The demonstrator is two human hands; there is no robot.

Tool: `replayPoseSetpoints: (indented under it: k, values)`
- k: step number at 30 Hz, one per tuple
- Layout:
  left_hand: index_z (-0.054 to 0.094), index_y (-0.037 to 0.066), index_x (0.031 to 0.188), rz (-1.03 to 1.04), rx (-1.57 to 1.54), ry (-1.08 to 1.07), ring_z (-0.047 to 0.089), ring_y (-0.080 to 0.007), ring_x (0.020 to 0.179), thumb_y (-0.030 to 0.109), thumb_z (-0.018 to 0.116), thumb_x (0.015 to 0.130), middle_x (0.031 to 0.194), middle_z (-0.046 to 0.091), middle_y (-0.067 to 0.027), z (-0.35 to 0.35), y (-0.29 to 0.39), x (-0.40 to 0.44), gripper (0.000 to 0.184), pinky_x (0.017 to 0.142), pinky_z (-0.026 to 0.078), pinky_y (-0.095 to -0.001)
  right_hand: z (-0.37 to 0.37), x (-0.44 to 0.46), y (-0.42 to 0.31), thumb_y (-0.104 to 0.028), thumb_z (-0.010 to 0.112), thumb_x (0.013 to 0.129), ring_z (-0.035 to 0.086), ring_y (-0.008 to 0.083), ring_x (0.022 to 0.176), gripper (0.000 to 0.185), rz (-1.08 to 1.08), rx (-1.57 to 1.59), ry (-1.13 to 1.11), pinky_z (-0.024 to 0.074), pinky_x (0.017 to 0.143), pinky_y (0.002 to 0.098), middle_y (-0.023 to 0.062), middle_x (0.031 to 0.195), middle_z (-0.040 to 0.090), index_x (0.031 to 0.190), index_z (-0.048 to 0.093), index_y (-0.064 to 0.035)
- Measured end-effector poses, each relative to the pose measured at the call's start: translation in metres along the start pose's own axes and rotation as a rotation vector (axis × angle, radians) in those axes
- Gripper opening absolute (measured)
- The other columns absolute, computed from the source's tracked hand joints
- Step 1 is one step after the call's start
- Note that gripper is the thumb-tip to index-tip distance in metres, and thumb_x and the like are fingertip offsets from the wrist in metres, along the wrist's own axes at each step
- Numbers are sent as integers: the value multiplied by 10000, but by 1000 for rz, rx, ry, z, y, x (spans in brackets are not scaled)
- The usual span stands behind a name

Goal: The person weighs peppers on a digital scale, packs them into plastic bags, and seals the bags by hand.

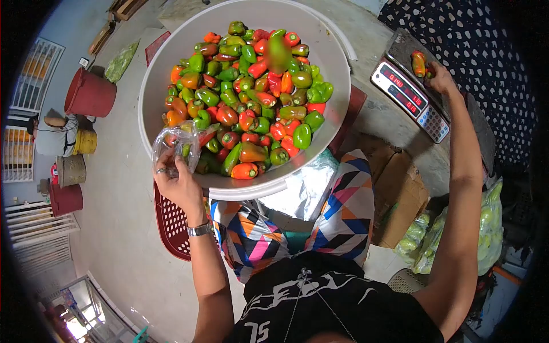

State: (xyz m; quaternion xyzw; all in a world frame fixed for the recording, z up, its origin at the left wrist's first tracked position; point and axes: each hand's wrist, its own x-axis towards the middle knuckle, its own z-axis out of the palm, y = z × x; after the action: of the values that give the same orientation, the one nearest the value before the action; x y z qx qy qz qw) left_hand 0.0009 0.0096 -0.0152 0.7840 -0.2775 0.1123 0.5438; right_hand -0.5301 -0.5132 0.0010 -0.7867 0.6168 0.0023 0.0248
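A wide pale grey tub (150,74) in front of me holds many red, green and orange bell peppers (229,117). My left hand (176,182) is closed on a clear plastic bag (178,142) at the tub's near left rim. What is inside the bag is hard to make out. To the right, a digital scale (409,100) with lit red digits has an orange-red pepper (418,63) on its platform. My right hand (440,79) reaches over the platform, its fingers closed at the pepper and a smaller greenish one beside it.
A dark red perforated basket (171,228) stands under the tub's left side. Bags of green produce (486,223) and a cardboard box (400,194) are at my right. Far left, a person (57,134) is near red buckets (90,94). Dotted dark cloth (457,34) hangs beyond the scale.
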Motion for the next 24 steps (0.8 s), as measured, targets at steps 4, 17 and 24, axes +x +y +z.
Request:
replayPoseSetpoints:
  k: [4,17,24]
  values:
    - [696,-18,1097,-3,-10,-5,652,-209,1005,7,668,923,1141,684,-111,0,3,1,178,879,525,-351,-3,-7,1,-164,786,744,614,350,1253,760,-25,54,9,476,1092,394,206,1369,621,1461,547,-79]
    - [701,-12,1067,-9,14,3,663,-219,1008,2,671,911,1116,672,-110,1,2,1,159,894,532,-345,-58,-11,9,-262,809,748,556,372,1339,785,-40,-7,63,454,1110,427,238,1433,578,1477,550,-130]
    - [702,-14,1068,19,3,0,667,-222,1005,9,666,917,1116,673,-111,1,-1,2,157,896,533,-347,-79,-18,3,-300,800,745,549,390,1352,794,-24,-35,101,437,1133,428,244,1439,580,1482,552,-144]
